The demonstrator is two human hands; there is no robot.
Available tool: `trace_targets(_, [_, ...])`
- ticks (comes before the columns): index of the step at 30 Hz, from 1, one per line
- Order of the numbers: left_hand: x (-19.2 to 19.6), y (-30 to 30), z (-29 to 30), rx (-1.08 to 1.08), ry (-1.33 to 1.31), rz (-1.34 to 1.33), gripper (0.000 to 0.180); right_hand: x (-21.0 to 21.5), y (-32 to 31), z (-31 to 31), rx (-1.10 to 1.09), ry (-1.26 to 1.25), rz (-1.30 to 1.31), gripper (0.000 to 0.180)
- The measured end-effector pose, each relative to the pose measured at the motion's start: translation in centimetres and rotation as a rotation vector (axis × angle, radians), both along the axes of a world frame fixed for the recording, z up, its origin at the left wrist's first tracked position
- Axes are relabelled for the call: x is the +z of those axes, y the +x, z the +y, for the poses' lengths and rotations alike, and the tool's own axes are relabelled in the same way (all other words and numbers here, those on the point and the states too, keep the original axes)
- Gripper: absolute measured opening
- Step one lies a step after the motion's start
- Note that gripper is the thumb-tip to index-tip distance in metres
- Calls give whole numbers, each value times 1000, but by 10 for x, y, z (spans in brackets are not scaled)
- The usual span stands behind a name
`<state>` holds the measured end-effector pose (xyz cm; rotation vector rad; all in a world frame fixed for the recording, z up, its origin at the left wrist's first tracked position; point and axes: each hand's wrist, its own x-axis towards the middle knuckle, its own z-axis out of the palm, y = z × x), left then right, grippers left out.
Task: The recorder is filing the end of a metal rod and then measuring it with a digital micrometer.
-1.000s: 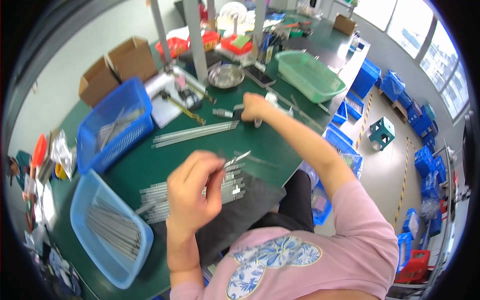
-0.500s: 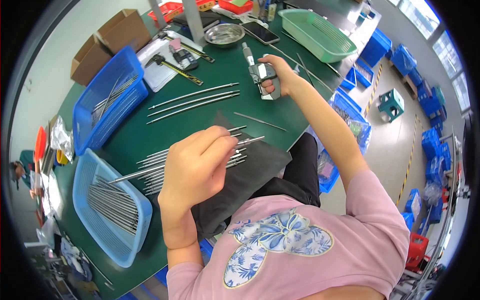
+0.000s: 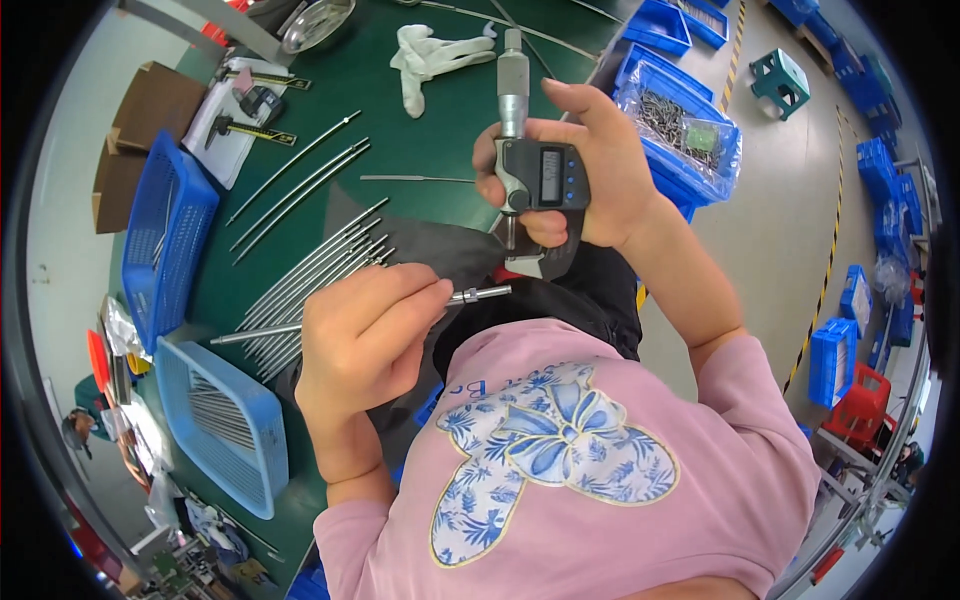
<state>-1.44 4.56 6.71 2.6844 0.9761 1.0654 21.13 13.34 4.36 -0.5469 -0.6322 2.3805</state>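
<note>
My left hand (image 3: 370,335) is closed around a thin metal rod (image 3: 480,295), whose stepped end sticks out past the fingertips toward the right. The rod's long end runs out leftward over the other rods. In my right hand (image 3: 600,170) is a digital micrometer (image 3: 545,185) with a dark body, a small display and a silver thimble pointing away from me. Its frame's open end is near the rod's tip, and the two are apart. Several similar rods (image 3: 315,285) lie side by side on a dark cloth (image 3: 440,232) under and beyond my left hand.
Three rods (image 3: 305,190) lie farther back on the green table (image 3: 290,100). A light blue basket (image 3: 275,440) with rods and a darker blue basket (image 3: 180,260) stand at left. Calipers (image 3: 255,130), a white glove (image 3: 440,62) and a thin tool (image 3: 415,178) lie beyond.
My right hand has brought the micrometer nearer to me, close to the rod's end. My left hand still holds the rod, and the head view has shifted.
</note>
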Motion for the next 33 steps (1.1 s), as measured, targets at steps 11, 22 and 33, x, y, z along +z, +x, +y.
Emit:
trace_targets(11, [3,10,-1,-109,24,16,34,-1,6,-30,26,-36,145,70])
trace_targets(22, [6,10,-9,-160,-132,3,23,10,-3,-40,37,-58,135,71])
trace_targets(33, [2,9,-8,-175,-182,9,23,8,-7,-40,74,-30,158,71])
